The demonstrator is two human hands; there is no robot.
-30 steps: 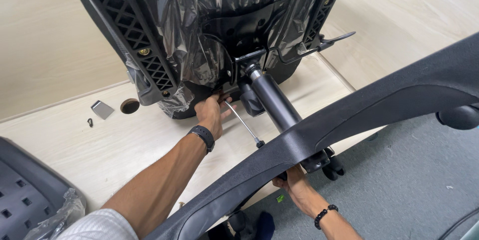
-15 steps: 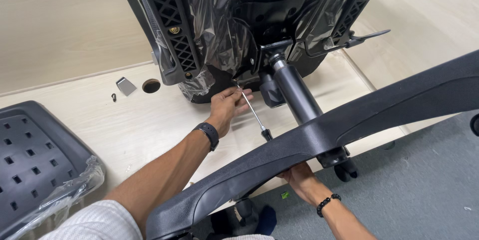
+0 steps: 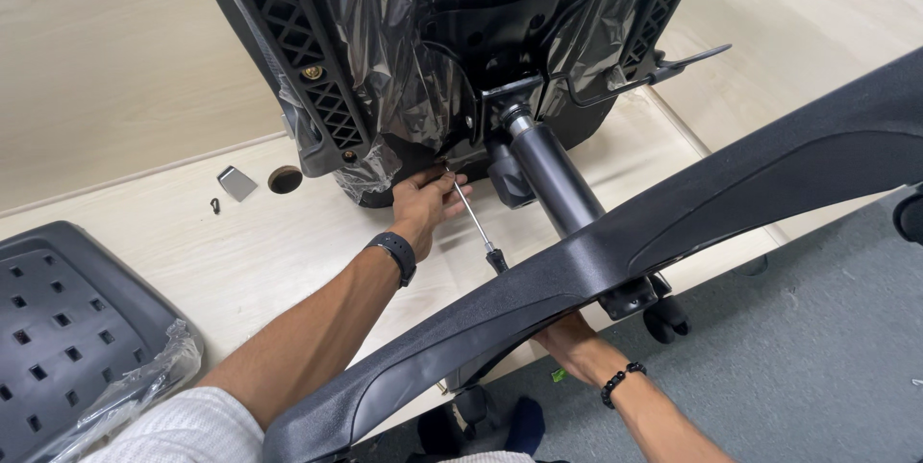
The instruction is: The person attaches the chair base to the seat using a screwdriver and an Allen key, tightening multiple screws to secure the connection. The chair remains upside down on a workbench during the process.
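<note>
On the pale wooden table an office chair seat lies tipped up, its underside wrapped in crinkled black plastic film and facing the camera. From the seat's black mounting plate the gas cylinder runs down and toward the viewer into the hub of the chair base, whose broad black legs sweep across in front of the seat, below it in the view. A castor sits under the base just below the hub. Left of the seat and nearer the viewer, a perforated black plastic panel, partly in clear wrap, rests on the table's edge.

Just below the seat's lower edge, the left hand, wearing a black wrist band, presses against the underside; its fingers are curled together at the tip of a screwdriver, steadying the thin shaft where it meets the seat. The screwdriver slants from that spot down toward the base, its dark handle end disappearing behind a base leg. The right hand, with a beaded bracelet, reaches up behind that same leg, so I cannot tell how its fingers are set.

Left of the seat, a round cable hole is cut in the table, with a small grey metal piece just beside it.
</note>
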